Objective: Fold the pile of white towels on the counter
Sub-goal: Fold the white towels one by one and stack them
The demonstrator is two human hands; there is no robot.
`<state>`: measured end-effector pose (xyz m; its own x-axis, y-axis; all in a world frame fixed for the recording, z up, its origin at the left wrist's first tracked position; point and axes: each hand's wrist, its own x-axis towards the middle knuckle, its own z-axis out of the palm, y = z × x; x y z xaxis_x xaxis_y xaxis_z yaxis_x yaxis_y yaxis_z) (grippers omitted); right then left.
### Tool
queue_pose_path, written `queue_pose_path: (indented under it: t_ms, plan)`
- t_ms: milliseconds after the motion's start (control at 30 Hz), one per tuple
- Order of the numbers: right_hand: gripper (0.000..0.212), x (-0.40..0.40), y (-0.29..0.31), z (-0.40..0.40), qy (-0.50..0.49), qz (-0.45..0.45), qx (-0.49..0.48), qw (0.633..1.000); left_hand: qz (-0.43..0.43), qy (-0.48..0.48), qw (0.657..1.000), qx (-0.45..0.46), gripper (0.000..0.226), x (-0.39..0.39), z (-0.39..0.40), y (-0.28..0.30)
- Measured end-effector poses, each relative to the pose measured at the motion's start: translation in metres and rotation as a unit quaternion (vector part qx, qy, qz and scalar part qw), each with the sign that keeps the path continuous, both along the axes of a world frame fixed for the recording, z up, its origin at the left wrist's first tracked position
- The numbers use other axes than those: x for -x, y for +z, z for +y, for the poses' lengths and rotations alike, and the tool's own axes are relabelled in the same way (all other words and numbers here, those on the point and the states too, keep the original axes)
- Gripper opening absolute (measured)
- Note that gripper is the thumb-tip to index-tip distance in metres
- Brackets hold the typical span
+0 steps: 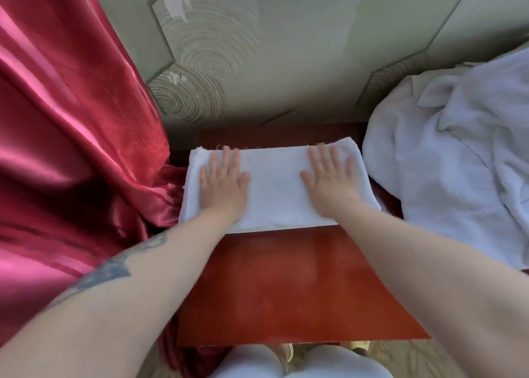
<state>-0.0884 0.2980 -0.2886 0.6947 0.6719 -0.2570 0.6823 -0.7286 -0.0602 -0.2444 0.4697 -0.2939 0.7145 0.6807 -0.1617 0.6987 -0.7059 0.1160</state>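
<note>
Both bare forearms reach forward from the bottom corners of the view, the left one marked with a dark tattoo. The left hand (222, 181) lies palm down with straight, slightly spread fingers on the left part of a folded white terry towel (274, 183), and the right hand (332, 177) lies the same way, flat and spread, on its right part; neither hand curls round the cloth. The folded towel is a flat rectangle lying crosswise at the far end of a glossy reddish-brown wooden tabletop (289, 286), near the wall. Just to its right, a loose heap of crumpled white towels (458, 160) covers the tabletop's right side, touching or nearly touching the folded one. A shiny crimson satin curtain (71, 137) hangs at the left, its folds reaching the towel's left edge. The pale green wall (286, 48) behind bears hexagonal panels with ringed wood-grain patterns.
</note>
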Motion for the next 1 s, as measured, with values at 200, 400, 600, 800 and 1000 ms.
queue_pose_path:
  t_ms: [200,400,600,800,1000]
  plan:
    - [0.061,0.015,0.019,0.005,-0.005,-0.062,-0.071,0.996,-0.075,-0.003,0.997,-0.019,0.06,-0.005,-0.017,0.021]
    - [0.059,0.036,-0.002,-0.039,-0.003,0.001,-0.037,0.999,-0.01,-0.06,0.998,0.019,0.061,0.006,-0.061,0.004]
    - [0.059,0.02,0.018,-0.074,-0.027,0.036,0.003,0.999,0.021,-0.01,0.999,0.043,0.06,-0.012,-0.074,0.011]
    - [0.064,0.047,0.04,-0.13,-0.054,0.126,-0.028,0.99,0.009,-0.082,0.988,0.127,0.067,-0.054,-0.172,0.033]
    - [0.061,0.005,0.084,-0.241,-0.12,0.165,-0.06,0.977,-0.053,-0.195,0.959,0.2,0.058,-0.11,-0.296,0.061]
